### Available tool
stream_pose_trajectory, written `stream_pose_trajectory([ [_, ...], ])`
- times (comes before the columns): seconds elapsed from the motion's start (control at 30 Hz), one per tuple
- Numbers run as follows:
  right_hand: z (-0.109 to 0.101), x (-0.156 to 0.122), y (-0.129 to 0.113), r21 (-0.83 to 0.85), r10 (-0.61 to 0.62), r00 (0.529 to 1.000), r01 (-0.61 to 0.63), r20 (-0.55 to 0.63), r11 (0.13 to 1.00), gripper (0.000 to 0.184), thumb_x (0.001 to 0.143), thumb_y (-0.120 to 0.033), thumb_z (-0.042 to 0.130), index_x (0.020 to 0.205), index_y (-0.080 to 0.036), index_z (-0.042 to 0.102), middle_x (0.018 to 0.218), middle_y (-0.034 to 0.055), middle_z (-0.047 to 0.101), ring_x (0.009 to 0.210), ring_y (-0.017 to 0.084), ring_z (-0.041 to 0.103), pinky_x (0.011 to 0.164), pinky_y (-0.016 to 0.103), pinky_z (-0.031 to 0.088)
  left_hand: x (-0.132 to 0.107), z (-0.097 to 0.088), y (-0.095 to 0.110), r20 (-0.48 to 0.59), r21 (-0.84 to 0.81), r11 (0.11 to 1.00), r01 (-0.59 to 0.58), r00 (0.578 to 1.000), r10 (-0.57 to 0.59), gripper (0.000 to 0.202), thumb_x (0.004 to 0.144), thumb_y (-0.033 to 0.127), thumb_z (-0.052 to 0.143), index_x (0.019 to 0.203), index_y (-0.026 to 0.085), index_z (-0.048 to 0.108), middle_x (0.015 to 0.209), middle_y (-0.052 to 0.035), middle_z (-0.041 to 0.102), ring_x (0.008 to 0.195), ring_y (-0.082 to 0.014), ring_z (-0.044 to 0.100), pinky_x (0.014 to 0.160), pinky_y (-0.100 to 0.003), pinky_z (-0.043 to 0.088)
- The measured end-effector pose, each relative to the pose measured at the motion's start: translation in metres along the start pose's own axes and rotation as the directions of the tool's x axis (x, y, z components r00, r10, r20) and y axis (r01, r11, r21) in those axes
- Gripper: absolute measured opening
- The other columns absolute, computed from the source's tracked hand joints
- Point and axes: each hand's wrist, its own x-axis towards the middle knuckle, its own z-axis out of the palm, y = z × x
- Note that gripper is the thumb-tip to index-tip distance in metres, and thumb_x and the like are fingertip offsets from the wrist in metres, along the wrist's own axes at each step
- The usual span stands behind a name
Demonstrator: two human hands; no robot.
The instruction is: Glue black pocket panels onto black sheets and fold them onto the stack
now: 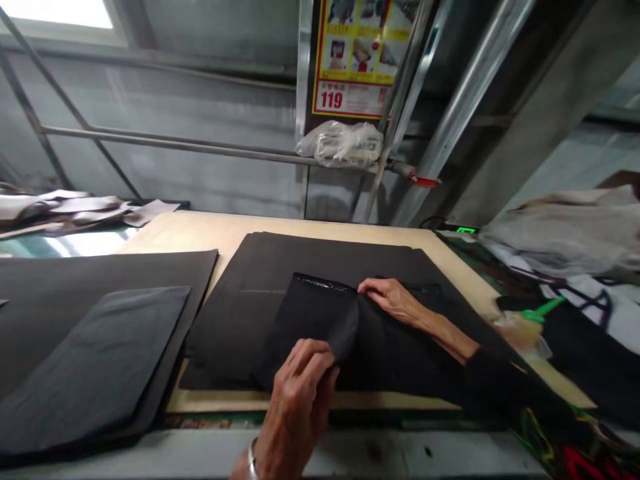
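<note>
A glossy-edged black fabric piece lies folded over on a larger stack of black sheets, which rests on a pale wooden board. My left hand pinches a raised flap of the black piece near the front, and a metal bangle circles that wrist. My right hand lies across the far side of the piece, with its fingers gripping the cloth near the shiny upper edge. A dark sleeve covers my right forearm. The underside of the flap is hidden.
Left of the board lie a black sheet and a dark grey piece. A green-handled tool lies on cluttered fabric at right. A metal rail with a plastic bag runs behind, and grey offcuts lie back left.
</note>
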Motion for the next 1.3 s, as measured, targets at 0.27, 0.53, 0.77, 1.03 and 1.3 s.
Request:
stream_pose_trajectory([
  [0.27,0.004,-0.010,-0.002,0.166,0.072,0.996,-0.061,-0.059,0.984,0.015,0.082,-0.021,0.045,0.085,-0.019,0.060,0.086,0.0030,0.068,0.079,0.017,0.064,0.076,0.029,0.048,0.004,-0.005,0.002,-0.052,-0.032,0.999,-0.017,0.999,0.016,0.018,0.093,0.005,0.048,0.097,0.020,0.058,0.092,-0.0050,0.062,0.084,-0.0147,0.058,0.075,-0.026,0.051],
  [0.53,0.006,-0.021,-0.003,0.296,0.157,0.979,-0.114,-0.126,0.948,0.007,0.084,-0.027,0.048,0.089,-0.022,0.049,0.097,0.0063,0.070,0.086,0.019,0.068,0.077,0.033,0.052,0.004,-0.007,0.001,-0.111,-0.019,0.999,-0.039,0.993,0.037,0.017,0.093,0.004,0.050,0.098,0.018,0.057,0.095,-0.0044,0.060,0.086,-0.0123,0.057,0.077,-0.022,0.048],
  [0.77,0.003,-0.038,-0.005,0.157,0.032,0.993,-0.014,-0.116,0.988,0.016,0.089,-0.021,0.045,0.101,-0.023,0.055,0.093,0.0035,0.068,0.084,0.018,0.067,0.079,0.032,0.051,0.006,-0.010,0.002,-0.116,-0.026,0.999,-0.044,0.992,0.041,0.017,0.092,0.002,0.051,0.098,0.017,0.057,0.097,-0.0044,0.060,0.087,-0.0111,0.058,0.079,-0.020,0.047],
  [1.03,0.002,-0.022,-0.008,0.009,-0.111,0.987,0.113,-0.117,0.994,0.024,0.085,-0.015,0.046,0.101,-0.021,0.063,0.096,0.0047,0.068,0.086,0.019,0.065,0.078,0.030,0.050,0.009,-0.022,0.008,-0.159,0.042,0.997,-0.065,0.985,0.071,0.016,0.091,0.003,0.054,0.097,0.017,0.058,0.095,-0.0028,0.060,0.087,-0.0093,0.059,0.080,-0.017,0.047],
  [1.3,0.001,-0.011,-0.013,-0.052,-0.132,0.973,0.124,-0.190,0.991,0.012,0.086,-0.018,0.051,0.091,-0.021,0.061,0.087,0.0045,0.067,0.078,0.019,0.063,0.073,0.031,0.049,0.006,-0.032,0.008,-0.175,0.056,0.996,-0.064,0.982,0.073,0.017,0.091,0.003,0.055,0.097,0.018,0.058,0.097,-0.0018,0.060,0.088,-0.0078,0.059,0.082,-0.015,0.046],
])
